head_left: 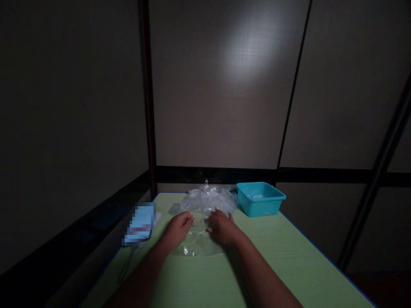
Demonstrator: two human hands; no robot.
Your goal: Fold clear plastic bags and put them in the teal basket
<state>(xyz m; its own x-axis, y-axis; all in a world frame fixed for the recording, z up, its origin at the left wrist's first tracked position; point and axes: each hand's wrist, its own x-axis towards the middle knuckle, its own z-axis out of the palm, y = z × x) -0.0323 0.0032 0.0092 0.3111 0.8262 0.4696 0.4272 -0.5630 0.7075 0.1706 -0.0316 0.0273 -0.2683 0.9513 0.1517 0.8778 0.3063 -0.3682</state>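
A clear plastic bag (196,246) lies flat on the pale green table (272,261), between and below my two hands. At its left side my left hand (180,227) is closed, with thumb and curled fingers together on the thin plastic. My right hand (223,227) is over the bag's right part, its fingers bent but apart, with no plastic visibly gripped. Whether its fingertips touch the bag I cannot tell. Just beyond both hands sits a crumpled heap of clear plastic bags (208,199).
A turquoise plastic basin (260,207) with something whitish inside stands at the back right. On the left edge rests a blurred-out phone-like device (140,223) with a cable (128,261) by it. Dark panelled walls (218,107) rise behind and to the left.
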